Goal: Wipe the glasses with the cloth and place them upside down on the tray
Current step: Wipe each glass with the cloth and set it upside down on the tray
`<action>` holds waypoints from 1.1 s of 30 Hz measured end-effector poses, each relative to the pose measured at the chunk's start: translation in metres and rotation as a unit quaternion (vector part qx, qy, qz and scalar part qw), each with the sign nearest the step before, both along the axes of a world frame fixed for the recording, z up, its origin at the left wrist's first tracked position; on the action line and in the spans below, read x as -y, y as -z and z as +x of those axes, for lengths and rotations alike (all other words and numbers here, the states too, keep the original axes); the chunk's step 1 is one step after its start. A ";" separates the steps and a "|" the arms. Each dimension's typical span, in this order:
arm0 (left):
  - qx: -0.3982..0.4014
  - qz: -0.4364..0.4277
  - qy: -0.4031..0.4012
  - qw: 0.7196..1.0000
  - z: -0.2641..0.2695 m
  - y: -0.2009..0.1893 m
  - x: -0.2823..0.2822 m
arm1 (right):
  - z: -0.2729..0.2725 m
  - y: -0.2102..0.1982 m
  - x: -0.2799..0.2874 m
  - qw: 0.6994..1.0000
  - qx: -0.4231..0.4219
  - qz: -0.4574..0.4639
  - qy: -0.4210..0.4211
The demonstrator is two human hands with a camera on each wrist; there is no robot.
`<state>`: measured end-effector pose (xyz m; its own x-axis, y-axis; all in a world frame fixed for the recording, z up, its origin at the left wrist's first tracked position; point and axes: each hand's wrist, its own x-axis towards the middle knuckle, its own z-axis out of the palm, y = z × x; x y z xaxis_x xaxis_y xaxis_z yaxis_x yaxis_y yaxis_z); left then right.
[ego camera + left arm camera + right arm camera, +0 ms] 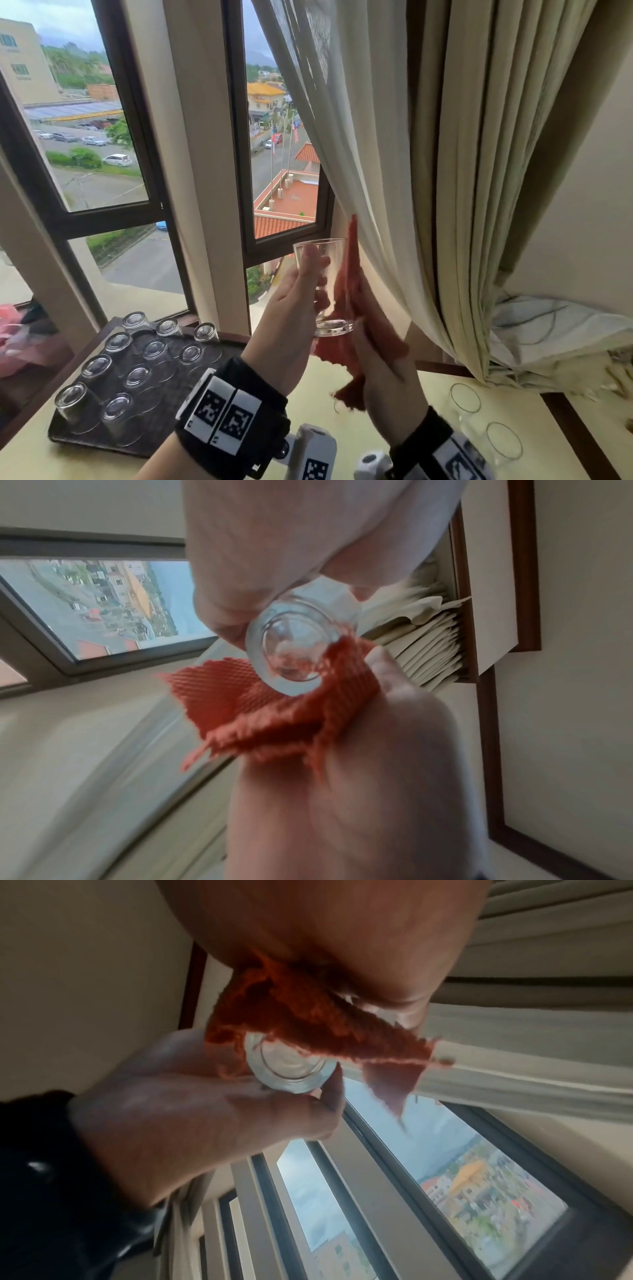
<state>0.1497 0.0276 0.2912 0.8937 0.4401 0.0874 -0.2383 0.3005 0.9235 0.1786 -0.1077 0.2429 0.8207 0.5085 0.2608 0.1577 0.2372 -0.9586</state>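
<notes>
My left hand [301, 284] grips a clear glass [325, 274] upright in mid-air before the window, thumb near the rim and fingers round the wall. My right hand [373, 346] holds a red cloth [352, 274] pressed against the glass's right side and base. From the left wrist view the thick glass base [291, 653] sits against the cloth [274, 712], with the left hand [274, 547] above it and the right hand [377, 764] below. In the right wrist view the cloth [308, 1015] drapes over the glass [291, 1072]. A dark tray [161, 425] lower left carries several upside-down glasses [137, 377].
Two more clear glasses [466, 399] stand upright on the cream table [394, 455] at the lower right. A cream curtain [428, 171] hangs close behind the raised glass. Window frames [236, 137] fill the back. A pink bundle [17, 339] lies far left.
</notes>
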 end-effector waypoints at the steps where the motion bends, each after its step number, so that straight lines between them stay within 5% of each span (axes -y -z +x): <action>1: -0.003 -0.012 0.001 1.000 0.001 0.002 0.003 | 0.005 -0.010 -0.004 0.999 -0.034 0.006 0.010; 3: -0.003 -0.046 0.005 0.999 0.002 0.003 0.011 | 0.013 -0.026 -0.009 1.000 -0.021 0.006 0.017; 8: 0.037 -0.129 0.008 0.991 0.000 -0.010 0.014 | 0.008 -0.013 0.001 0.970 0.240 -0.046 0.000; 13: -0.021 -0.045 -0.002 0.999 0.005 -0.014 -0.002 | -0.001 0.021 0.006 0.987 0.150 -0.053 -0.010; 19: -0.025 -0.037 0.012 0.999 0.008 -0.002 0.010 | 0.014 -0.017 -0.002 1.000 0.010 0.002 0.020; 27: -0.048 -0.029 0.010 0.998 0.009 -0.001 0.003 | 0.015 0.003 -0.012 0.964 0.255 -0.052 0.061; 33: -0.028 -0.017 0.016 0.999 0.008 0.002 0.003 | 0.007 0.000 0.001 0.999 0.028 -0.028 0.028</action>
